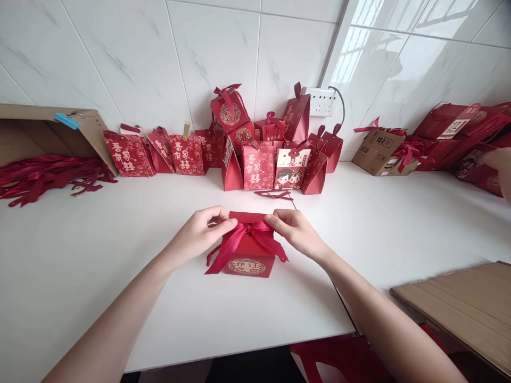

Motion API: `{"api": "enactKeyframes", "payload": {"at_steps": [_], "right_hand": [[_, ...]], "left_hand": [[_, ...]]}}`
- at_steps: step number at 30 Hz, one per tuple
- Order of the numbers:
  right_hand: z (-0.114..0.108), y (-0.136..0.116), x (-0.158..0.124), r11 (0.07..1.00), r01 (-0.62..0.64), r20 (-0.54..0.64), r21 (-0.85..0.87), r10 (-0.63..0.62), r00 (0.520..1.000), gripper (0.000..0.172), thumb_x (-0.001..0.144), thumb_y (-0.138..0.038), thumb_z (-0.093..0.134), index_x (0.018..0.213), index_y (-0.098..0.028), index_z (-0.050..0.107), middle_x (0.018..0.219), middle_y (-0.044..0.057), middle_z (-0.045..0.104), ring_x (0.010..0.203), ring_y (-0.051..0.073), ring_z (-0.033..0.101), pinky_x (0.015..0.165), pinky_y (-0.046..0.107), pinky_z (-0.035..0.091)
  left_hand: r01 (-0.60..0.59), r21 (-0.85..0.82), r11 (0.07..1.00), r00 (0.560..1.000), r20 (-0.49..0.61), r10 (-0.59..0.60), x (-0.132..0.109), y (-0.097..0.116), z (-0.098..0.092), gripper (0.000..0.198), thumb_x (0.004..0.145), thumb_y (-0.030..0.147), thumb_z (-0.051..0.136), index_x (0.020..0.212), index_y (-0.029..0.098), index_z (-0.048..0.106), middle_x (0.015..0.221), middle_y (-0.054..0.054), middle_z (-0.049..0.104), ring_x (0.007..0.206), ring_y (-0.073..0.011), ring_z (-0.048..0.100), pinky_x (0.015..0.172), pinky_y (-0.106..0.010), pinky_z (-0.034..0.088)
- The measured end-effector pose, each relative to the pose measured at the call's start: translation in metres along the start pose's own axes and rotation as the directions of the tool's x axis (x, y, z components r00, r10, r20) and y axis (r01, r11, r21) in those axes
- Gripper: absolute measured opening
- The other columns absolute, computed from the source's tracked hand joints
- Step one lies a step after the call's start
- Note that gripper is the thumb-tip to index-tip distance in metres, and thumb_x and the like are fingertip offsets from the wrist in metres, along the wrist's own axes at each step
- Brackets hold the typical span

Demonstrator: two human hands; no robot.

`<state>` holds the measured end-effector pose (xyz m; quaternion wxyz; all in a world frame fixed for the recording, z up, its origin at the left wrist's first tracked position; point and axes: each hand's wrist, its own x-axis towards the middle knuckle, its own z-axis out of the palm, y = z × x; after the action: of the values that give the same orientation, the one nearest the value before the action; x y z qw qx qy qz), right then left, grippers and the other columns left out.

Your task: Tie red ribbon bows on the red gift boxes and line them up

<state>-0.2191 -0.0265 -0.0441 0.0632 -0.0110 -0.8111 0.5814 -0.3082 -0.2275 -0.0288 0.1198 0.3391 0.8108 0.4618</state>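
Observation:
A small red gift box (249, 266) with a round gold emblem stands upright on the white table in front of me. A shiny red ribbon (229, 250) is tied in a bow at its top, the two tails hanging down over the front. My left hand (209, 229) pinches the bow's left side between thumb and fingers. On the other side, my right hand (293, 229) pinches the bow's right loop near the box's upper edge. A twisted red cord shows at the box's left side.
Several red gift boxes (258, 167) stand along the tiled wall. At the left, a cardboard box (85, 119) spills red ribbons (51, 173). A small carton (379, 151) holds ribbons at the right. Loose ribbon pieces (275, 196) lie behind the work. Cardboard (463, 308) juts in at lower right.

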Motion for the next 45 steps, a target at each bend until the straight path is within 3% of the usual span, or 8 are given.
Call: {"api": "enactKeyframes", "payload": {"at_steps": [7, 13, 22, 26, 30, 34, 38, 45], "right_hand": [[0.0, 0.009, 0.006, 0.998, 0.024, 0.029, 0.064, -0.026, 0.999, 0.048, 0.078, -0.062, 0.053, 0.061, -0.019, 0.038, 0.057, -0.006, 0.034, 0.053, 0.008, 0.028, 0.051, 0.023, 0.023], [-0.002, 0.011, 0.01, 0.99, 0.048, -0.018, 0.133, -0.046, 0.999, 0.05, 0.075, -0.065, 0.056, 0.06, -0.02, 0.039, 0.06, -0.004, 0.043, 0.057, 0.01, 0.04, 0.058, 0.025, 0.032], [-0.006, 0.017, 0.015, 0.988, -0.046, 0.039, 0.15, 0.041, 0.998, 0.048, 0.074, -0.062, 0.058, 0.061, -0.019, 0.042, 0.06, -0.004, 0.046, 0.057, 0.01, 0.044, 0.058, 0.025, 0.034], [-0.01, 0.014, 0.012, 0.998, 0.029, -0.131, -0.049, -0.035, 0.991, 0.046, 0.079, -0.061, 0.052, 0.066, -0.018, 0.047, 0.065, -0.001, 0.051, 0.063, 0.012, 0.048, 0.06, 0.026, 0.037], [-0.009, 0.006, 0.002, 0.927, 0.265, -0.298, -0.266, -0.34, 0.892, 0.032, 0.088, -0.05, 0.045, 0.078, -0.02, 0.05, 0.08, 0.003, 0.056, 0.075, 0.016, 0.051, 0.068, 0.03, 0.042], [-0.003, 0.004, -0.005, 0.689, 0.526, -0.084, -0.499, -0.643, 0.761, 0.022, 0.086, -0.041, 0.053, 0.086, -0.019, 0.054, 0.085, 0.007, 0.054, 0.08, 0.02, 0.051, 0.071, 0.035, 0.045], [0.001, 0.009, -0.005, 0.521, 0.622, 0.072, -0.584, -0.73, 0.679, 0.016, 0.083, -0.035, 0.057, 0.086, -0.019, 0.057, 0.087, 0.007, 0.053, 0.078, 0.02, 0.052, 0.07, 0.037, 0.046], [-0.001, 0.008, -0.006, 0.351, 0.678, 0.173, -0.646, -0.798, 0.577, 0.012, 0.083, -0.03, 0.058, 0.083, -0.018, 0.057, 0.081, 0.006, 0.057, 0.07, 0.018, 0.051, 0.065, 0.035, 0.042]], "left_hand": [[0.022, 0.009, 1.0, 0.998, -0.05, -0.022, 0.002, -0.007, 0.003, 0.034, 0.084, 0.043, 0.046, 0.06, 0.02, 0.037, 0.058, 0.005, 0.035, 0.055, -0.0111, 0.037, 0.054, -0.024, 0.032], [0.064, 0.022, 0.998, 0.992, -0.114, -0.061, 0.004, -0.01, 0.01, 0.033, 0.084, 0.041, 0.045, 0.06, 0.02, 0.035, 0.055, 0.006, 0.033, 0.049, -0.009, 0.032, 0.048, -0.023, 0.027], [0.036, 0.047, 0.998, 0.992, -0.124, -0.03, 0.004, -0.01, 0.013, 0.032, 0.082, 0.038, 0.047, 0.059, 0.02, 0.034, 0.053, 0.006, 0.034, 0.048, -0.0091, 0.034, 0.047, -0.022, 0.028], [0.013, 0.06, 0.998, 0.991, -0.136, -0.004, 0.003, -0.009, 0.013, 0.032, 0.081, 0.038, 0.049, 0.059, 0.02, 0.033, 0.053, 0.007, 0.034, 0.048, -0.0091, 0.035, 0.048, -0.023, 0.029], [-0.016, 0.032, 0.999, 0.987, -0.161, 0.021, 0.002, -0.009, 0.014, 0.022, 0.08, 0.041, 0.053, 0.076, 0.021, 0.046, 0.066, 0.004, 0.05, 0.059, -0.0121, 0.049, 0.057, -0.025, 0.04], [-0.07, 0.024, 0.997, 0.982, -0.172, 0.073, 0.0, -0.005, 0.014, 0.029, 0.073, 0.041, 0.06, 0.091, 0.022, 0.047, 0.085, -0.001, 0.06, 0.082, -0.0188, 0.059, 0.079, -0.035, 0.048], [-0.1, 0.094, 0.99, 0.984, -0.136, 0.113, -0.004, -0.001, 0.014, 0.039, 0.07, 0.04, 0.063, 0.099, 0.023, 0.045, 0.101, -0.005, 0.059, 0.097, -0.0223, 0.057, 0.089, -0.041, 0.046], [-0.128, 0.135, 0.983, 0.991, -0.03, 0.133, -0.008, -0.006, 0.009, 0.061, 0.072, 0.037, 0.064, 0.126, 0.027, 0.039, 0.133, -0.009, 0.04, 0.124, -0.0286, 0.044, 0.098, -0.042, 0.044]]}}
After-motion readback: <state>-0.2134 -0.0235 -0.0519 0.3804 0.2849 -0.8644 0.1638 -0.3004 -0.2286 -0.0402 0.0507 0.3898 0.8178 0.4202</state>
